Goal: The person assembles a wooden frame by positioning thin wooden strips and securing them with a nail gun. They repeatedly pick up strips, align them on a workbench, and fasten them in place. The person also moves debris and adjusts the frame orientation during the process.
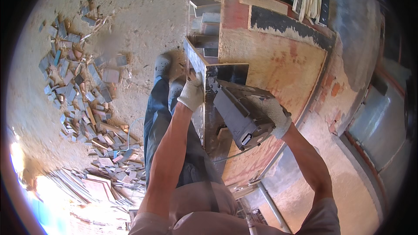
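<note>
Seemingly mid-fastening, the white-gloved right hand [276, 115] grips a black, boxy nail gun [235, 115] at the dark-faced, pale-edged plywood corner [197, 55]; the white-gloved left hand [192, 93] braces there, grip unclear. Next needs steady alignment.

Dark grey tool [233, 114], off-white gloves [191, 95], black board [234, 73] with pale edges, tan worktop [267, 54] blotched with red

Beyond the right hand [276, 113], the plywood worktop [278, 61] lies free; left of it, a nail gun [235, 115] (plus joined boards [234, 72]) blocks the way.
</note>
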A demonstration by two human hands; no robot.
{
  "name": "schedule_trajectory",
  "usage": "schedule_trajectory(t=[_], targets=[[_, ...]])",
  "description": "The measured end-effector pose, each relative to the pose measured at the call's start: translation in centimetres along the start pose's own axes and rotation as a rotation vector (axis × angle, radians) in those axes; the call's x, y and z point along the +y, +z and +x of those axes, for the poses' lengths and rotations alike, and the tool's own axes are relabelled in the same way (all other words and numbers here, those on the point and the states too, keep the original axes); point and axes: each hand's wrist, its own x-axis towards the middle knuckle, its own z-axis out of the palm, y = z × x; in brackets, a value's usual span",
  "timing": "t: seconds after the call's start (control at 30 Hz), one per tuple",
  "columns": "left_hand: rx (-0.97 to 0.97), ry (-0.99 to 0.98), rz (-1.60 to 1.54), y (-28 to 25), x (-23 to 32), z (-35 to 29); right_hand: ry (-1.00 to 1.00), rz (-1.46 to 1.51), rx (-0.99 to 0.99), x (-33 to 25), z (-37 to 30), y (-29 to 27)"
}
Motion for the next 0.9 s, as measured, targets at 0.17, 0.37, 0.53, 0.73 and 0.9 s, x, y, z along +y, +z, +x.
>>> schedule_trajectory(t=[0.17, 0.37, 0.53, 0.73, 0.9], targets=[[0.032, 0.016, 0.030, -0.4, 0.0, 0.2, -0.046, -0.001, 0.021, -0.1, -0.5, 0.8], [0.057, 0.043, 0.084, -0.7, -0.1, 0.5, -0.059, -0.026, 0.022, -0.6, -0.8, 1.2], [0.107, 0.030, 0.062, -2.0, 0.4, 1.3, -0.186, -0.298, 0.019, -3.2, -0.2, 0.2], [0.070, -0.090, 0.034, -1.2, 0.4, 0.7, -0.196, -0.367, 0.153, -0.3, -3.5, 4.0], [0.071, -0.114, 0.100, -0.4, 0.0, 0.5, -0.020, -0.208, 0.257, 3.7, -6.4, 10.8]])
